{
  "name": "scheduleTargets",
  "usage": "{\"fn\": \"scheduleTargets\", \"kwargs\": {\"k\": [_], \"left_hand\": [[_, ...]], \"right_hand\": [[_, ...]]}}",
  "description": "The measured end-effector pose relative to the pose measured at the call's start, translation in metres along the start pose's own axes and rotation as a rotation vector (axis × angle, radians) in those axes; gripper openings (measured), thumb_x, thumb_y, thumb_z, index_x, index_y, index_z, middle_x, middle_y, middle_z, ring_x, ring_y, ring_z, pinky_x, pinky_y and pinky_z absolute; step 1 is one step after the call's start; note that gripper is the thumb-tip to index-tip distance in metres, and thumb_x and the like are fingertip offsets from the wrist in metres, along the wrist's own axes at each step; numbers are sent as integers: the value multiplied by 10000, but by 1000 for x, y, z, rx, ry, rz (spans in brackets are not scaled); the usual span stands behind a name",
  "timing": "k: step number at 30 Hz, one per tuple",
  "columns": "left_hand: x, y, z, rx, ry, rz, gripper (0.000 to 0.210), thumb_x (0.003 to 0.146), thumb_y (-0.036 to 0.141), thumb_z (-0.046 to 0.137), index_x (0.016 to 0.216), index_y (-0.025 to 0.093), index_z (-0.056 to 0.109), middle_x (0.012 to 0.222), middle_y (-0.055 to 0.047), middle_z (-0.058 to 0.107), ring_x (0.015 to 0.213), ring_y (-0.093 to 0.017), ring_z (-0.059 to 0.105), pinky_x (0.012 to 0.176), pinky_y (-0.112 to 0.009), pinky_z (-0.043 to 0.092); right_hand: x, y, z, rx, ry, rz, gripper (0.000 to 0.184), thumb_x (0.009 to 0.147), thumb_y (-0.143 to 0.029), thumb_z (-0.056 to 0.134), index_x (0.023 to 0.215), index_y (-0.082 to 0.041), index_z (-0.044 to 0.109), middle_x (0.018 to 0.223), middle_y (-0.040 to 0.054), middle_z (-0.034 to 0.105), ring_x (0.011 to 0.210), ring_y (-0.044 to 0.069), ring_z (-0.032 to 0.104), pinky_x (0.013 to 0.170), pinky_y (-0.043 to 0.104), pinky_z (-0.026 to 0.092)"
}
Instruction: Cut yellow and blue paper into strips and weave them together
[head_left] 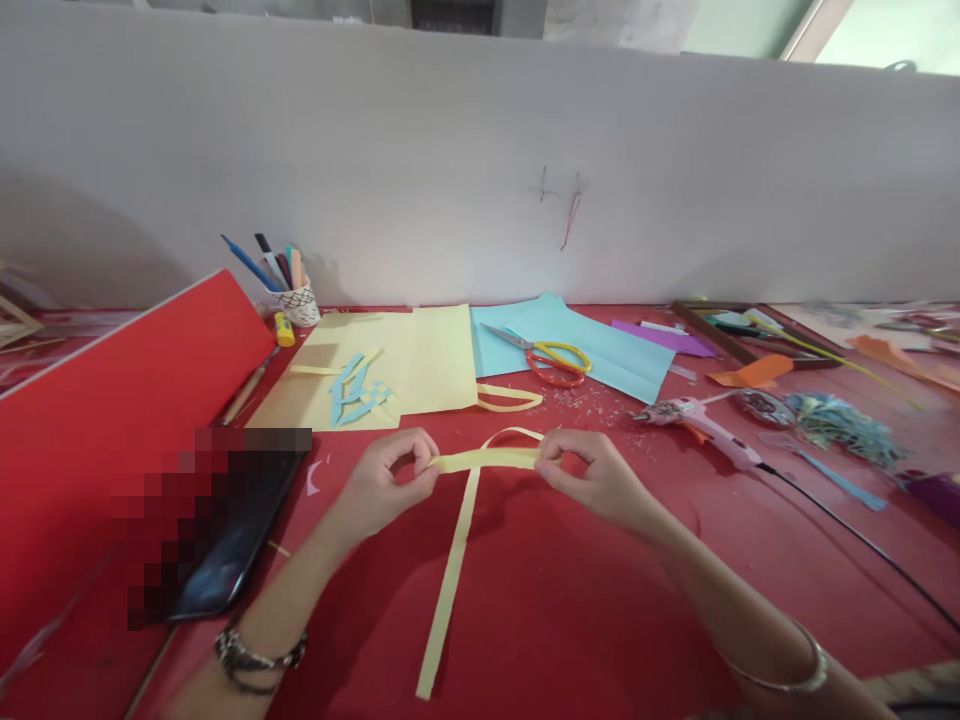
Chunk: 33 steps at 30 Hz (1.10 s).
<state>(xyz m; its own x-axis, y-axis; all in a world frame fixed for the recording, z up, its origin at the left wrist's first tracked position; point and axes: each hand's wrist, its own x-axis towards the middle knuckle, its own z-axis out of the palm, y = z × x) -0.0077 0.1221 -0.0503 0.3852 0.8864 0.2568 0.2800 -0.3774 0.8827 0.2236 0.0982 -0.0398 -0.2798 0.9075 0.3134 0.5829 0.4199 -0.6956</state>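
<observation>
The left hand (394, 482) and right hand (592, 475), set apart, each pinch a pale-yellow paper strip (484, 459) between thumb and fingers, holding it level over the red tabletop (570, 610). Beyond it, scissors (531, 346) rest on blue paper (630, 358); a pink glue gun (716, 433) lies near the right hand.

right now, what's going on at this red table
A person's left hand and right hand pinch a yellow paper strip stretched between them. A longer length of yellow strip runs below it; whether it's one piece is unclear. Beyond, a blue-and-yellow woven piece lies on yellow paper, and scissors rest partly on blue paper. A glue gun lies to the right.
</observation>
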Motion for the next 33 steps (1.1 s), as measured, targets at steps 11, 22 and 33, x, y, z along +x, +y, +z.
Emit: {"fn": "scheduleTargets", "kwargs": {"k": [11,22,33], "left_hand": [[-8,6,24,41,-195,-26,241,757,317,529,977,225,494,725,31,623,707,-113,581,679,-231,436],[-7,8,32,44,-126,-101,131,721,307,554,711,188,607,641,20,639,599,-105,568,578,-203,439],[-8,9,38,-173,-78,-236,164,728,289,536,627,174,593,557,28,604,553,-91,550,562,-198,437]], "right_hand": [[-11,-13,30,-319,-129,-168,151,813,-288,454,914,-229,549,1018,46,573,959,184,508,961,472,147],[-11,-6,31,-234,-168,-130,356,873,-312,351,599,-172,529,524,-27,533,500,80,444,780,333,271],[-10,-9,31,-197,-190,-77,284,853,-310,393,669,-174,561,544,-45,547,461,59,393,738,307,257]]}}
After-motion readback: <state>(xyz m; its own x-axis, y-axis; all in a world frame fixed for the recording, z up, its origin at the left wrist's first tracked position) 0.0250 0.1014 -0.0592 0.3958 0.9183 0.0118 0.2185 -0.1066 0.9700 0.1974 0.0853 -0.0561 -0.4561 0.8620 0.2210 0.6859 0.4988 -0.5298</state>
